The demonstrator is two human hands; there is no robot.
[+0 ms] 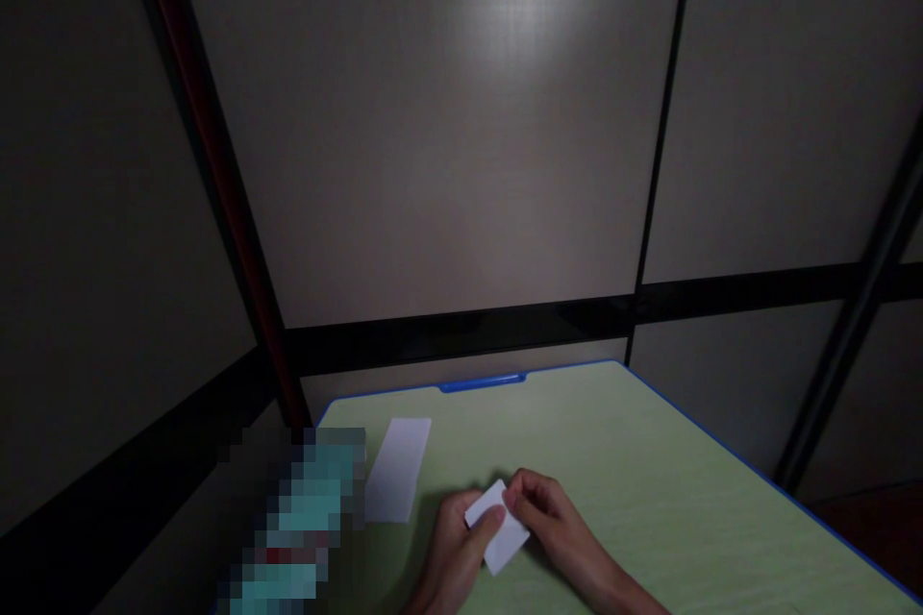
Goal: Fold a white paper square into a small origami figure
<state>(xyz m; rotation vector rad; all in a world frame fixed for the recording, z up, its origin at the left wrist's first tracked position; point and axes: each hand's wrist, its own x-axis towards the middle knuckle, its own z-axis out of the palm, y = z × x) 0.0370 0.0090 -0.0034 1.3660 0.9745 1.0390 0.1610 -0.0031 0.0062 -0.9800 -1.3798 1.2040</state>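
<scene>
Pinching one small white paper [506, 543], two hands work near the close side of one table [649, 471]. The left hand [456, 538] has its thumb flat on top of the paper, with its other fingers mostly hidden. The right hand [552, 514] is curled, and its thumb and finger nip the paper's edge. I cannot tell if the small paper touches the table.

One bigger white sheet [399, 471] lies flat on the table, to the left of the hands and well apart from them. That makes two white pieces in all.

The table top is pale green with a blue rim. One long blue bar [483, 383] sits at its far edge. At the left is one blue-green thing [303, 509], too blocky to tell. Behind stands a dim, gray-brown wall [461, 163] with one shiny light spot, a black band [461, 332] and a dark red strip [216, 154].
</scene>
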